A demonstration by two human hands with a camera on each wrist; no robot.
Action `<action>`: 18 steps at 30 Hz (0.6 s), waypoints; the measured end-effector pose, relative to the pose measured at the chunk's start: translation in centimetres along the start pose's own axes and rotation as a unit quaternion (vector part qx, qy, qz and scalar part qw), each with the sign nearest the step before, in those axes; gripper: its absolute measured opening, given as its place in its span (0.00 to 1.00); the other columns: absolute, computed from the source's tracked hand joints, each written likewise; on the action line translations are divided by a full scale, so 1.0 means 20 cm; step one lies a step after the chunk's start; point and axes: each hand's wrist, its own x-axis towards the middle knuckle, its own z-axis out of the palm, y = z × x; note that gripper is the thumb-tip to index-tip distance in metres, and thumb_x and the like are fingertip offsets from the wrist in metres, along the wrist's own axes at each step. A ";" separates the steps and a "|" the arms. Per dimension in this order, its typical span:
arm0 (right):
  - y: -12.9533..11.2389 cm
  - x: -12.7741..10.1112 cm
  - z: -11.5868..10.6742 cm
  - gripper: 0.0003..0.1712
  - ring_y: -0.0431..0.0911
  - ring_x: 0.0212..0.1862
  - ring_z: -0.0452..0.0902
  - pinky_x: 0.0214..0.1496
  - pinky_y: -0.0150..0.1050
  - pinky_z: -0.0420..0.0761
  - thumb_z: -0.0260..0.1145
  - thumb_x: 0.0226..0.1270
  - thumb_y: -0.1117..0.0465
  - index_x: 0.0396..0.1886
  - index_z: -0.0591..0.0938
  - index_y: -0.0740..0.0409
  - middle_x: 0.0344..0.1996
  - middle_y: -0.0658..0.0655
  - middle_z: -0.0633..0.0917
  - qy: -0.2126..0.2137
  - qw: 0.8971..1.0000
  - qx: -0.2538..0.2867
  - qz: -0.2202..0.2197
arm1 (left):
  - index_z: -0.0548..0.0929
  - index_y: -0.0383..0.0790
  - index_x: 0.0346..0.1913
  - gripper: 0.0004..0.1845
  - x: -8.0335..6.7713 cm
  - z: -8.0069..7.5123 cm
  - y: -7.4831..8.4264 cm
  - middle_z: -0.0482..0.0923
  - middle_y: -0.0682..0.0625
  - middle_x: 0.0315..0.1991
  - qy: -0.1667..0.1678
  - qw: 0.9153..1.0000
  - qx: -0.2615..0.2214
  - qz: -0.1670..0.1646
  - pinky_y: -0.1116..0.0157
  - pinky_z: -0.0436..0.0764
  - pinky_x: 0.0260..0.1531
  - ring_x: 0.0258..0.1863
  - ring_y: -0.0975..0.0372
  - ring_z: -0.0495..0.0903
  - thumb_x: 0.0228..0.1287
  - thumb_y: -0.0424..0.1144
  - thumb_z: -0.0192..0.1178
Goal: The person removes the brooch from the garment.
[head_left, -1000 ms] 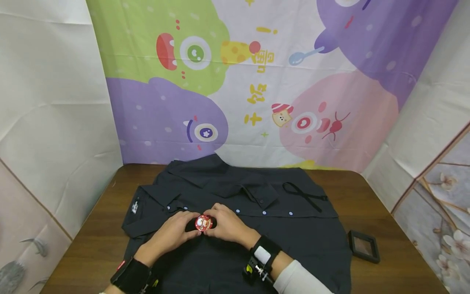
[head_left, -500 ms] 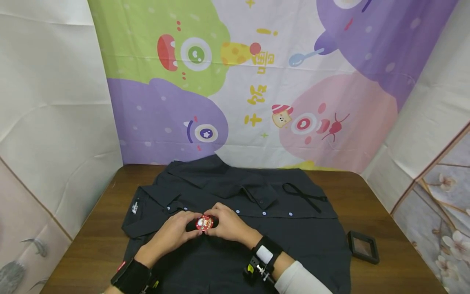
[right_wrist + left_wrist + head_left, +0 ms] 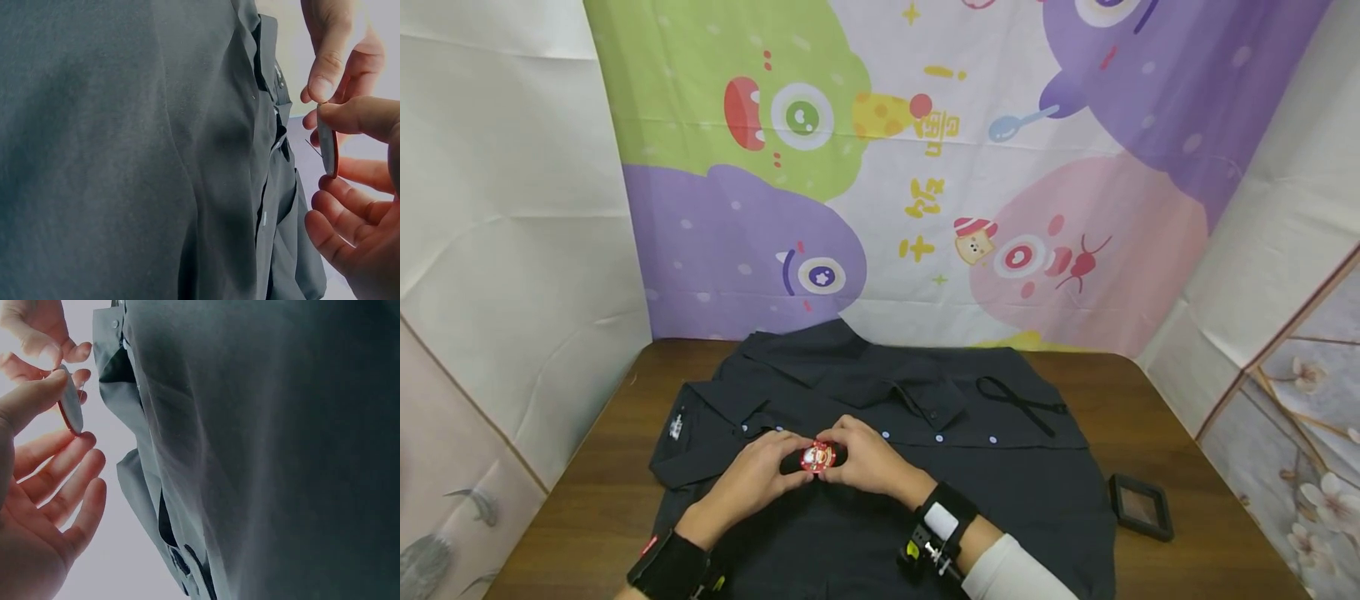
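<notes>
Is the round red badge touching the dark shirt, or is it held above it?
Apart. The right wrist view shows the badge pinched between fingertips, a clear gap before the shirt.

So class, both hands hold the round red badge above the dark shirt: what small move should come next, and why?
Probably lower the badge onto the shirt front. Left hand and right hand pinch it by the rim just above the cloth; the right wrist view shows its pin standing free of the back, not yet in the fabric.

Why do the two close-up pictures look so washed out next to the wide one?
Head view: even light, sharp, badge colours clear, edges bowed by the lens. Left wrist view: background blown white, shirt greyish. Right wrist view: same glare behind the hands, badge edge-on.
</notes>
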 end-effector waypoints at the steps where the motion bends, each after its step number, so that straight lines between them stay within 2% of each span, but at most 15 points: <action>1: 0.00 0.00 0.00 0.27 0.38 0.44 0.75 0.48 0.30 0.76 0.76 0.54 0.53 0.54 0.83 0.54 0.42 0.49 0.79 0.001 1.000 0.002 -0.001 | 0.85 0.41 0.49 0.20 0.00 0.00 0.00 0.85 0.52 0.44 0.001 1.000 0.000 0.000 0.56 0.81 0.48 0.45 0.59 0.82 0.53 0.44 0.73; 10: 0.01 0.00 -0.01 0.26 0.42 0.44 0.77 0.46 0.29 0.75 0.76 0.54 0.54 0.54 0.83 0.54 0.42 0.49 0.80 0.001 0.999 0.037 0.004 | 0.86 0.42 0.49 0.20 0.00 0.00 0.00 0.85 0.53 0.44 0.004 1.000 -0.004 -0.001 0.55 0.81 0.48 0.46 0.59 0.82 0.53 0.44 0.73; 18: 0.01 0.00 -0.01 0.26 0.38 0.43 0.76 0.45 0.28 0.75 0.76 0.54 0.54 0.53 0.84 0.53 0.43 0.49 0.80 0.003 0.999 0.038 0.002 | 0.86 0.43 0.49 0.20 0.01 0.00 0.00 0.85 0.53 0.45 0.006 1.000 -0.011 -0.003 0.55 0.81 0.48 0.46 0.59 0.82 0.53 0.45 0.73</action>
